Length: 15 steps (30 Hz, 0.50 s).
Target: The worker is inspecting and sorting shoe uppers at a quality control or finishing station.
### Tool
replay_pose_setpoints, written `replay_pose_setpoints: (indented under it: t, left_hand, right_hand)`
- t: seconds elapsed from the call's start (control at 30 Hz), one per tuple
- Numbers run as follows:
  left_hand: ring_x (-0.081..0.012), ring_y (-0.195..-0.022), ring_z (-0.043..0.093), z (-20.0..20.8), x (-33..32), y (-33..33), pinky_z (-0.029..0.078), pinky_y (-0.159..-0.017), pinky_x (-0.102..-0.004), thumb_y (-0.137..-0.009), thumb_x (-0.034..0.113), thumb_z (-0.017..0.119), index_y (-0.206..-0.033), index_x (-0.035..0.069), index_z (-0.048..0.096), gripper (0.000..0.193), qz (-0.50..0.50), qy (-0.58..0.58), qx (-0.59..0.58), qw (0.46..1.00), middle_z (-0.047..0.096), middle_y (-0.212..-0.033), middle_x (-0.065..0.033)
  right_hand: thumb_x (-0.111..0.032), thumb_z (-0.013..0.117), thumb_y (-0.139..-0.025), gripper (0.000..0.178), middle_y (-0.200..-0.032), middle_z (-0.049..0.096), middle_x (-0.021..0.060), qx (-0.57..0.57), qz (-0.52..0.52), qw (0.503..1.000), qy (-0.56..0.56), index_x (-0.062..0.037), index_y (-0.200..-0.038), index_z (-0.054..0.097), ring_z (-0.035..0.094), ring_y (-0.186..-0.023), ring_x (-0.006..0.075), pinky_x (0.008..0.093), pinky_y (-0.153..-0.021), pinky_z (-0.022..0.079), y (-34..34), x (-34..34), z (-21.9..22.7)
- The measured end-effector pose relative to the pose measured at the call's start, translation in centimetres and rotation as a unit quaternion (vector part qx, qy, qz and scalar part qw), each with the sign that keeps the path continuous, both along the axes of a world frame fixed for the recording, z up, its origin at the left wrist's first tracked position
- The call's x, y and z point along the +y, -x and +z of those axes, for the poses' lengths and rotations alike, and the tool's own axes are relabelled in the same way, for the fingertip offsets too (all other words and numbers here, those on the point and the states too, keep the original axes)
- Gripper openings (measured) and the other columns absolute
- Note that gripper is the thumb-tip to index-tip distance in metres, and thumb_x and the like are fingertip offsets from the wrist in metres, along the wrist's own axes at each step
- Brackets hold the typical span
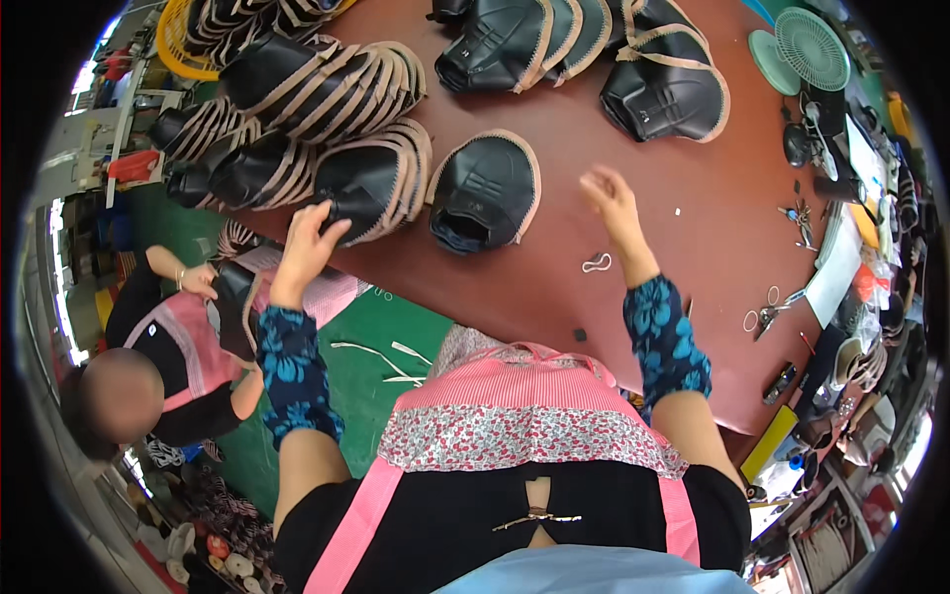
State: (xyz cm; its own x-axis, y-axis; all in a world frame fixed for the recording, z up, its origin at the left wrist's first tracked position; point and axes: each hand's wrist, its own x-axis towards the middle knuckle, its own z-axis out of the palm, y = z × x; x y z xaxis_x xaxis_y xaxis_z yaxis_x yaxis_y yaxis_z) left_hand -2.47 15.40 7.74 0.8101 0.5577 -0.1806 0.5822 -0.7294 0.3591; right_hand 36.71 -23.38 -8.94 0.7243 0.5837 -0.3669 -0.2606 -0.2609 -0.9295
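My left hand (310, 243) is at the near edge of a black shoe upper (356, 190), with thumb and fingers closed on that edge. This upper is the front one of a nested stack with pale, stitched rims. Just right of the stack, a single black upper (483, 193) lies by itself on the reddish-brown table (554, 307), touched by neither hand. My right hand (612, 203) hovers over the table to the right of that single upper. Its fingers are loosely bent, apart and slightly blurred, with nothing in them.
More stacked uppers (327, 89) fill the far left, others (668, 89) the far right. A small white loop (597, 262) lies near my right forearm. Scissors (772, 315) and a green basket (811, 49) sit along the right edge. A co-worker (188, 337) handles a dark piece at left.
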Motion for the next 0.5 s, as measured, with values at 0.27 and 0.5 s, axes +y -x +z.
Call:
replay_pose_setpoints:
  t: [0.27,0.5]
  left_hand:
    - [-0.0387,-0.105,0.064,1.5,0.3,-5.0,0.045,-0.103,-0.0527,-0.088,0.026,0.088,-0.118,0.003,0.068,0.042,-0.040,-0.060,-0.038,0.997,0.067,-0.104,-0.0163]
    - [-0.0320,-0.117,0.062,-0.5,-2.1,-6.2,0.043,-0.110,-0.0514,-0.072,0.026,0.097,-0.133,0.008,0.060,0.074,-0.049,-0.172,0.040,0.983,0.064,-0.121,-0.0095]
  right_hand:
    - [-0.044,0.106,-0.070,0.147,-0.158,0.050,0.0268,-0.025,-0.169,0.981,0.093,0.0104,-0.167,0.010,0.057,-0.143,0.0330,0.0423,-0.118,0.048,-13.0,27.7,-1.4]
    - [-0.015,0.098,-0.080,0.051,-0.107,0.076,0.0143,0.106,-0.175,0.979,0.006,0.0108,-0.115,0.071,0.077,-0.102,0.0281,0.0439,-0.059,0.067,-12.5,32.7,1.2]
